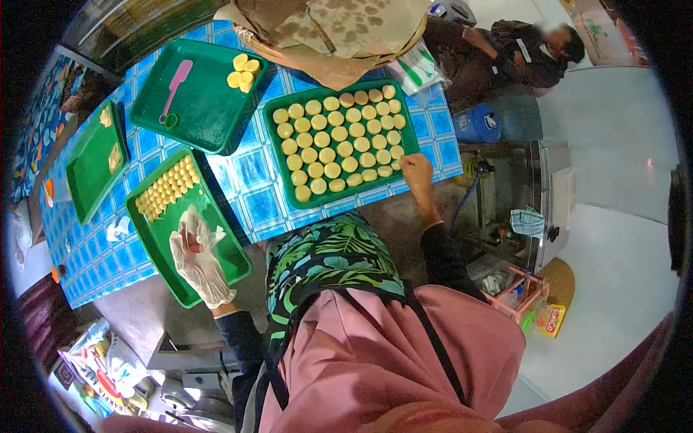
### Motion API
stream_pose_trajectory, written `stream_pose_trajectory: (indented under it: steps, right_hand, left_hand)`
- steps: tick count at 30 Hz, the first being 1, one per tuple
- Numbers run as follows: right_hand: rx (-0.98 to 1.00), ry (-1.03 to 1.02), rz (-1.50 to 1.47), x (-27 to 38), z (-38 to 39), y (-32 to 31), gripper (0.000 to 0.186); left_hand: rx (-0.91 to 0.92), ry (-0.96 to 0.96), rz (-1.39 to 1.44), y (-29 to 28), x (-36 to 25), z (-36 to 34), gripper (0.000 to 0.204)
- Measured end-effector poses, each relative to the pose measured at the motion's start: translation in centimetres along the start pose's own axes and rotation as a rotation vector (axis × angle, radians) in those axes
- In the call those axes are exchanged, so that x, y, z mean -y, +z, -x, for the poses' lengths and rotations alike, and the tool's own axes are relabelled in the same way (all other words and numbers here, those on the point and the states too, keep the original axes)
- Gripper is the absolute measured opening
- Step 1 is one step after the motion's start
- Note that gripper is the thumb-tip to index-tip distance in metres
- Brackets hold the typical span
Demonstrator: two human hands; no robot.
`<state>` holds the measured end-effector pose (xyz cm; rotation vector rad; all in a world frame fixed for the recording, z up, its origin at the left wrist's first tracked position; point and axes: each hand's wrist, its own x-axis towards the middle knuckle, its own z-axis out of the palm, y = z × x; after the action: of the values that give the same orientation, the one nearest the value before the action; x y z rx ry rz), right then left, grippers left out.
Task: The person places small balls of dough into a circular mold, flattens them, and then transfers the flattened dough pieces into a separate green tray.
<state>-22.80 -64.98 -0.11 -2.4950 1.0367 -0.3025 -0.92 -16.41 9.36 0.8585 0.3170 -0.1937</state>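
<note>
The gloved left hand hovers open-fingered over a near tray; the bare right hand grips the full tray's corner beside it.

Left hand wears a thin, whitish, wrinkled glove, latex or plastic by the look; right hand is bare. Green trays look like smooth plastic with a faint sheen. Dough rounds are pale yellow and matt. Worktop carries a glossy blue tile-patterned cover. Pink scraper is smooth plastic. Brown paper shows dark greasy blotches. Apron is leaf-printed cloth.
</note>
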Motion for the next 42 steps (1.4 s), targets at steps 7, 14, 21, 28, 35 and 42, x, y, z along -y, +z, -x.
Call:
stream_pose_trajectory:
  steps: [7, 14, 21, 28, 35, 42]
  right_hand:
    - [0.049, -0.055, 0.204, 2.4, 0.8, -1.5, 0.019]
    - [0.025, -0.054, 0.141, 0.7, 0.9, -0.7, 0.010]
    - [-0.076, -0.040, 0.154, 1.3, -0.5, -1.2, 0.023]
    - [0.051, -0.204, 0.254, 3.5, -2.1, 0.6, 0.040]
    - [0.128, -0.105, 0.084, 5.0, -2.7, 0.2, 0.036]
    - [0.099, -0.555, -0.501, 24.0, -1.3, 8.4, 0.028]
  left_hand:
    - [0.017, -0.047, 0.044, -2.3, -0.8, 0.9, 0.055]
    - [-0.121, -0.022, 0.156, -3.6, 0.2, 1.6, 0.055]
    - [-0.131, -0.036, 0.107, -4.2, 0.8, 1.4, 0.063]
    - [-0.175, 0.014, 0.178, -1.9, -0.7, 2.9, 0.041]
    - [-0.160, 0.150, 0.247, -3.9, -2.9, 3.4, 0.023]
    - [-0.148, 0.132, 0.159, -6.9, -6.3, 3.7, 0.035]
